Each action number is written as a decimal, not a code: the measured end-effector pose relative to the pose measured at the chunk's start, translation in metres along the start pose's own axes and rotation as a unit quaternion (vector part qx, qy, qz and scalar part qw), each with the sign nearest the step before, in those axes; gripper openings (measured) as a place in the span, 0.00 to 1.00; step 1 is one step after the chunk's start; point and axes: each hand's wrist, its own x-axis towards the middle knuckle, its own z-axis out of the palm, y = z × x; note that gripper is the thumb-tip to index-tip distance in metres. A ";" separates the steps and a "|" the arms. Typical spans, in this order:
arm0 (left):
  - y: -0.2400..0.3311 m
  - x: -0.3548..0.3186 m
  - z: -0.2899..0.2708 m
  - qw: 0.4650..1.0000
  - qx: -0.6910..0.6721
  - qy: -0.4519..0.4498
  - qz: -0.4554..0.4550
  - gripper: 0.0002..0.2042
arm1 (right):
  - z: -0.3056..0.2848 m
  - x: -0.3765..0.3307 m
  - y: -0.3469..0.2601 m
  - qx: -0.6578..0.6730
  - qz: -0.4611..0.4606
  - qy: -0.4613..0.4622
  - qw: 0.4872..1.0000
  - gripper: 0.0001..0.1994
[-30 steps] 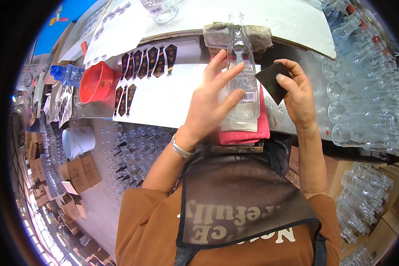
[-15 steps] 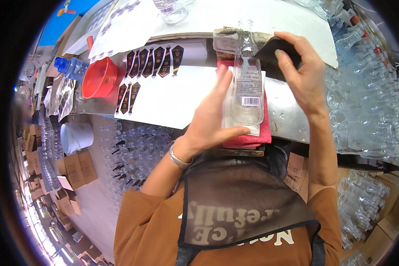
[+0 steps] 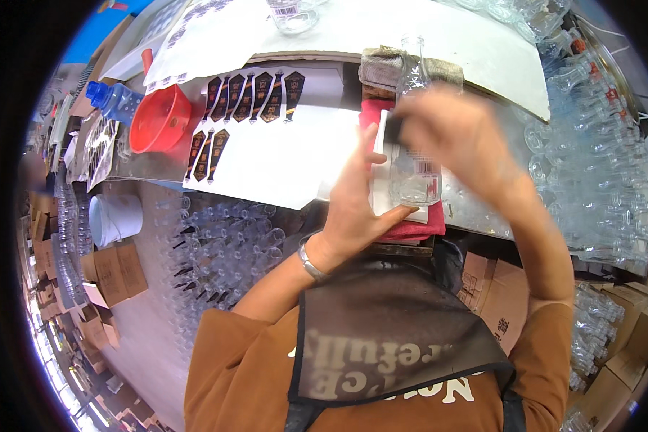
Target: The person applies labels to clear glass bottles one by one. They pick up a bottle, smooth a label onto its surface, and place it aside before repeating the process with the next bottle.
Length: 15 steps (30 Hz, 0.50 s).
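A clear glass bottle (image 3: 409, 191) with a printed back label lies on its back, neck pointing away from me. Under it are a white pad (image 3: 379, 183) and a red cloth (image 3: 409, 231); its neck rests by a folded, stained cloth (image 3: 379, 66). My left hand (image 3: 354, 194) is open to the left of the bottle, thumb stretched along its base and fingers spread by the pad. Over the middle of the bottle, my right hand (image 3: 457, 137) is smeared by motion. It grips a flat black scraper-like piece (image 3: 394, 128) and hides part of the label.
Black tie-shaped labels (image 3: 271, 97) lie on a white sheet (image 3: 266, 162) to the left, beside a red bowl (image 3: 160, 121) and a blue-capped jug (image 3: 115, 101). Another bottle (image 3: 293, 18) lies at the back. Many clear bottles (image 3: 590, 165) crowd the right; more bottles (image 3: 227, 237) stand on the floor.
My right hand has swung left and nearer, from beside the bottle's neck to across its middle, carrying the black piece. My left hand stays by the base; the view has shifted slightly.
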 end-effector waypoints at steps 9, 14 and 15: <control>0.003 -0.001 -0.014 0.997 0.012 -0.082 -0.002 0.58 | -0.003 -0.016 -0.001 0.082 -0.026 0.029 0.996 0.12; -0.008 -0.004 -0.015 0.993 -0.044 -0.094 -0.053 0.56 | 0.005 -0.031 0.006 0.035 -0.075 0.100 0.992 0.13; -0.011 -0.003 -0.015 0.993 -0.057 -0.086 -0.060 0.52 | 0.009 -0.044 -0.017 0.104 -0.078 0.037 0.991 0.08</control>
